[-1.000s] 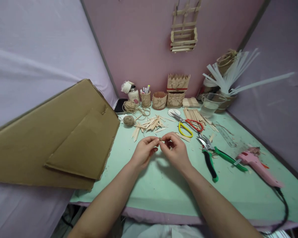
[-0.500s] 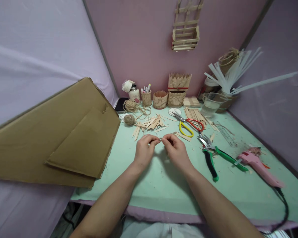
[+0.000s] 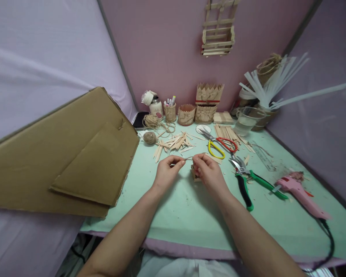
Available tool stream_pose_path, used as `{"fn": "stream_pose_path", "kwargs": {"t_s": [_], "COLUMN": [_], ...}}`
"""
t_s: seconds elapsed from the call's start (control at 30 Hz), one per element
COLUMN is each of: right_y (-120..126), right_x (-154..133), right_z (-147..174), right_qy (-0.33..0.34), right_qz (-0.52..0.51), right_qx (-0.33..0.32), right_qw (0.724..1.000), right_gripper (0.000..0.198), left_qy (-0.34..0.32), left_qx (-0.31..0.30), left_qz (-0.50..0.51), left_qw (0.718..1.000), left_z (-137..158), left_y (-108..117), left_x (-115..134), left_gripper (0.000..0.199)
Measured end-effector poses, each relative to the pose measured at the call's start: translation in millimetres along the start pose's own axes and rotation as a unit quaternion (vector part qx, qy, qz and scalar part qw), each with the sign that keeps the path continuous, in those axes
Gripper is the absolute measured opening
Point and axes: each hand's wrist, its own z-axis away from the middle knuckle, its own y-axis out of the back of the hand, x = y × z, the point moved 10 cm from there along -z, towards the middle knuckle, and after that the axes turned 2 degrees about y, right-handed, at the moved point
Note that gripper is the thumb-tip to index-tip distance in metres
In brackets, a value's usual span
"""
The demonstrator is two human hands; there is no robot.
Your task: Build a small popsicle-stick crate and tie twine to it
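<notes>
A thin piece of twine spans the short gap between my two hands, above the middle of the table. My left hand pinches one end between thumb and fingertips. My right hand is closed on the other end, its fingertips pressed together. Under the right fingers a small wooden piece shows in part; the hand hides the rest, and I cannot tell whether it is held or standing on the table. Just beyond the hands lie loose wooden sticks and scissors with red and yellow handles.
Green-handled pruning shears and a pink glue gun lie at right. Cardboard sheets lean at left. A twine ball, stick-covered pots and a plastic cup stand toward the back.
My hands have moved slightly apart, so more twine shows between them. The right hand has shifted right, and the small wooden piece beneath it has come into sight.
</notes>
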Motion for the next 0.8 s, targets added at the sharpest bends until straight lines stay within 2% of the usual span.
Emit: {"fn": "stream_pose_path", "kwargs": {"t_s": [0.13, 0.27, 0.4, 0.6, 0.8], "right_y": [2, -1, -7, 0, -4], "right_x": [-8, -8, -8, -12, -18], "right_z": [2, 3, 4, 3, 6], "right_qy": [0.009, -0.003, 0.005, 0.020, 0.043], "right_qz": [-0.003, 0.023, 0.065, 0.044, 0.083], "right_qx": [0.012, -0.005, -0.043, -0.011, -0.021], "right_qw": [1.000, 1.000, 0.997, 0.999, 0.995], "right_gripper": [0.029, 0.034, 0.037, 0.029, 0.030], "left_qy": [0.044, 0.054, 0.056, 0.076, 0.101], "left_qx": [-0.023, -0.047, -0.080, -0.114, -0.137], "left_qz": [0.088, 0.140, 0.154, 0.143, 0.171], "left_qw": [0.995, 0.988, 0.983, 0.980, 0.970], "left_z": [1, 3, 6, 9, 12], "left_y": [-6, -12, -20, -27, -33], "left_x": [-7, -8, -8, -9, -10], "left_gripper": [0.017, 0.019, 0.019, 0.021, 0.029]}}
